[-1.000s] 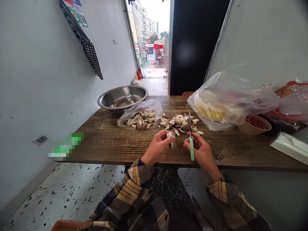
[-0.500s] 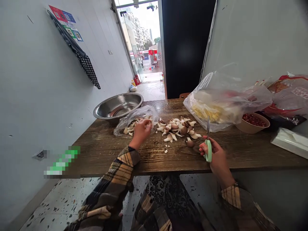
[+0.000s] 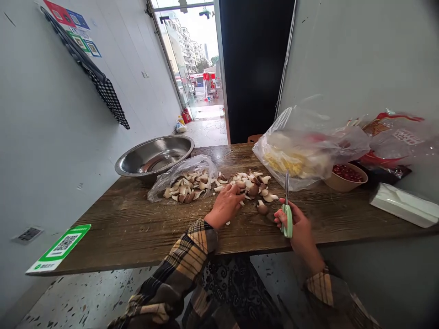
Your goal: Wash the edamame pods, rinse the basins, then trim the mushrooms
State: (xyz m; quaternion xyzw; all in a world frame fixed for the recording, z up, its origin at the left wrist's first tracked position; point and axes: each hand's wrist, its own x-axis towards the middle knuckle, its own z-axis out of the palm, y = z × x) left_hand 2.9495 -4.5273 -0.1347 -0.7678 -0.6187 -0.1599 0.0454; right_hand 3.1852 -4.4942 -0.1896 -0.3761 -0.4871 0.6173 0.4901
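Note:
My left hand [image 3: 226, 206] rests over the near left edge of a loose mushroom pile [image 3: 252, 183]; its fingers reach onto the mushrooms, and whether they grip one is hidden. In my right hand [image 3: 297, 225] are green-handled scissors [image 3: 288, 221], their blades pointing away from me. A single brown-capped mushroom [image 3: 262, 208] lies between my hands, nearer the right one. Left of the pile, a clear plastic bag [image 3: 202, 163] lies open with cut mushroom pieces [image 3: 187, 187] in it.
A steel basin [image 3: 154, 155] stands at the back left of the wooden table [image 3: 137, 233]. A green QR card [image 3: 63, 246] lies at the left corner. On the right are a filled plastic bag [image 3: 295, 155], a bowl of red pieces [image 3: 345, 183] and a white packet [image 3: 404, 203].
My left hand has moved right, from the plastic bag to the mushroom pile. My right hand still holds the scissors. The view has shifted slightly, showing more of the table's left corner.

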